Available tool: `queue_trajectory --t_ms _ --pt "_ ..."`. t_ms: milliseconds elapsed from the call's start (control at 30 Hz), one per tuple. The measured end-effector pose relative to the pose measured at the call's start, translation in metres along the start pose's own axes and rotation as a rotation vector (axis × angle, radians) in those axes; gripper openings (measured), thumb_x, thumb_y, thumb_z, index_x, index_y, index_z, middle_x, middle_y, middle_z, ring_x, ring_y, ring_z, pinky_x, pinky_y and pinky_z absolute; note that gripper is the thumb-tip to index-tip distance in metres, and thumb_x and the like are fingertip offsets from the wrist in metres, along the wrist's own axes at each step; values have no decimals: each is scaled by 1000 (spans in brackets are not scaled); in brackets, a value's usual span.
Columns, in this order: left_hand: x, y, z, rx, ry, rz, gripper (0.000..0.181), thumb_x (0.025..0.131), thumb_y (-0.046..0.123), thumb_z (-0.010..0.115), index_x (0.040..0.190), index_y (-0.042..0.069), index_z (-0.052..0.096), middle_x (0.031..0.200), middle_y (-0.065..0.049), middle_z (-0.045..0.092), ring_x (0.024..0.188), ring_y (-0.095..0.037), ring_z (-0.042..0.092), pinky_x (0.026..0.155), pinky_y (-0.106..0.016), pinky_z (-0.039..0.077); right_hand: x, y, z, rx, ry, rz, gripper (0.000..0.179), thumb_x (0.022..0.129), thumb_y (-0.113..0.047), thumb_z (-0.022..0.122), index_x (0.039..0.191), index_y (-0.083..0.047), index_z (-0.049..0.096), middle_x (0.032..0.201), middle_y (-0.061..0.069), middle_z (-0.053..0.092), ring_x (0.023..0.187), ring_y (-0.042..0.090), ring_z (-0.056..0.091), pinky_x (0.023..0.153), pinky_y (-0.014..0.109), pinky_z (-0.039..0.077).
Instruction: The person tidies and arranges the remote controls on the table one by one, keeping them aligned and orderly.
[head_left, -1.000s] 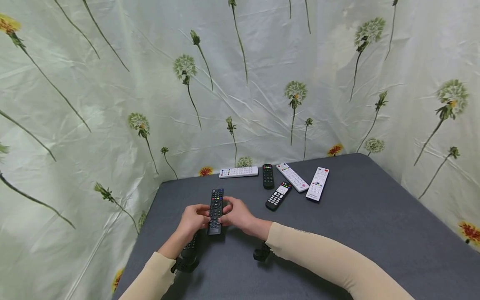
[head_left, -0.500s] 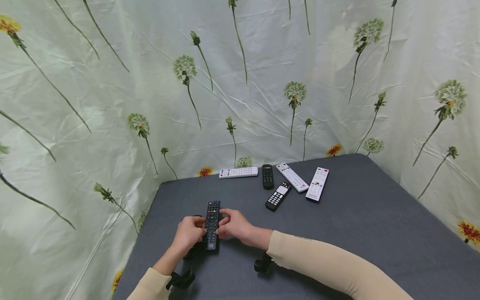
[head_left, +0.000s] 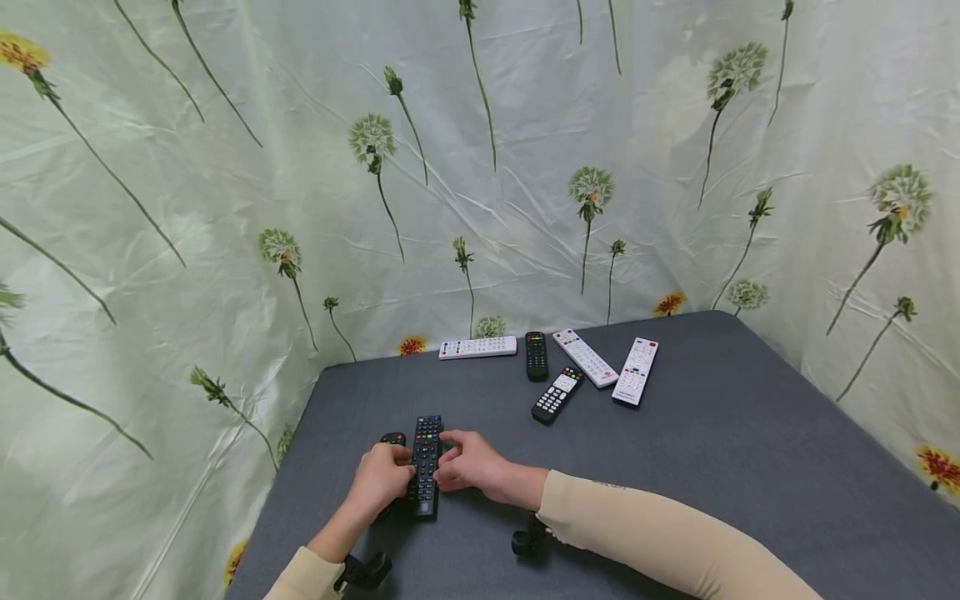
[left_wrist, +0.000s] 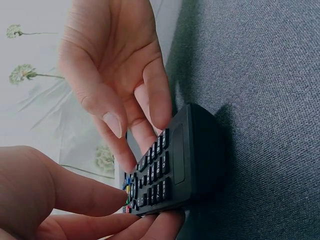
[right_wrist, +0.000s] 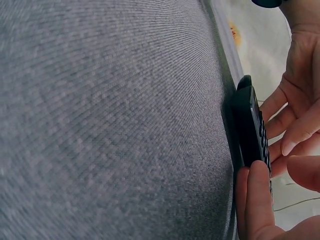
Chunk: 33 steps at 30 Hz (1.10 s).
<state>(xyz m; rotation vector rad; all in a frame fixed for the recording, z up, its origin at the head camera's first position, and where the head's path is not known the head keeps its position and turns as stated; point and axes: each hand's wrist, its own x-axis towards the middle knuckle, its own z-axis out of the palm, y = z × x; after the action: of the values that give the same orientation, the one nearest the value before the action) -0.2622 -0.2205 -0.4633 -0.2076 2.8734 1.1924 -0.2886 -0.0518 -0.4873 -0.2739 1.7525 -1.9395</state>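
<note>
A long black remote control with several small coloured buttons lies low on the grey cloth, between both hands. My left hand holds its left edge, fingers along the side and thumb near the buttons. From the right, my right hand holds the opposite edge with its fingertips. In the left wrist view the near end of the black remote sits close to the cloth; I cannot tell if it touches. A second black remote shows its red-buttoned end beyond my left hand, the rest mostly hidden.
Toward the back of the grey-covered table lie a white remote, a small black remote, a black remote with white buttons, and two more white remotes. A flowered curtain hangs behind.
Both hands have brought the black remote toward me and slightly left, and lowered it beside the second black remote. That one's red-buttoned end has come into sight. The remotes at the back stay put.
</note>
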Motion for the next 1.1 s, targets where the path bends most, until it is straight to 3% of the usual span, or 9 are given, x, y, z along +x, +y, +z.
queue_trajectory --t_ms 467,1100 --pt "-6 4 -3 2 -5 31 28 82 6 59 107 -4 64 91 -11 65 61 -13 56 49 -27 49 -1 0 1 -73 5 13 66 75 7 63 135 2 35 86 15 61 72 22 62 66 41 53" --pt "-8 6 -5 -21 -16 16 28 83 5 58 107 -6 62 97 -15 63 66 -15 58 51 -29 51 -2 0 3 -88 -14 17 63 75 6 62 133 4 38 84 14 62 74 22 62 68 40 53"
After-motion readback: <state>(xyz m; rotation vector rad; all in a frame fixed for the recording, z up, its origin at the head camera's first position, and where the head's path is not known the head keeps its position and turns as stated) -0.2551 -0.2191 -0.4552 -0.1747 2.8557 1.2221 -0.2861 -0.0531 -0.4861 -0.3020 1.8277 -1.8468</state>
